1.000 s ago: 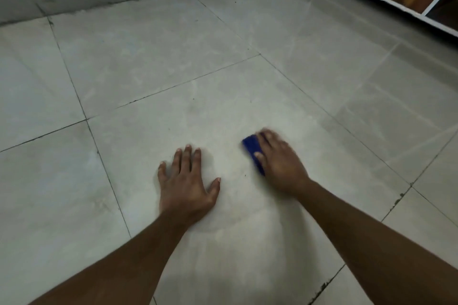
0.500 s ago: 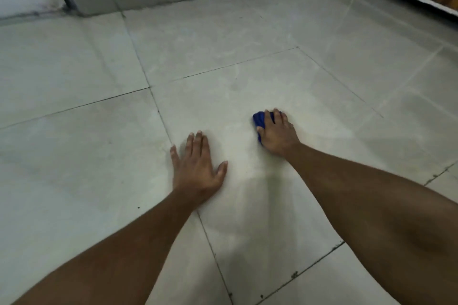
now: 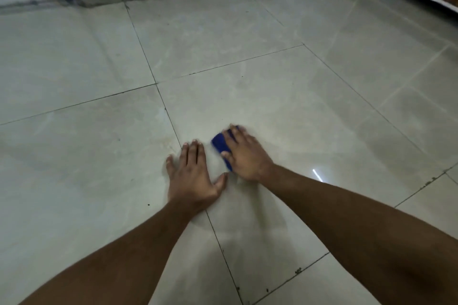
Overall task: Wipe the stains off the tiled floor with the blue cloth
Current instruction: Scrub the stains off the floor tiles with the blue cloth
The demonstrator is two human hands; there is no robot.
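Head view: right hand point(image 3: 245, 156), blurred, seemingly presses flat on blue cloth point(image 3: 221, 146) beside splayed left hand point(image 3: 192, 176).

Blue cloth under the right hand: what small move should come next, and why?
Probably another short stroke across the same tile. The right hand presses the blue cloth flat on the tiled floor, blurred as if mid-stroke, close beside the left hand, which rests flat on the floor; the tile around both looks dull and smeared.
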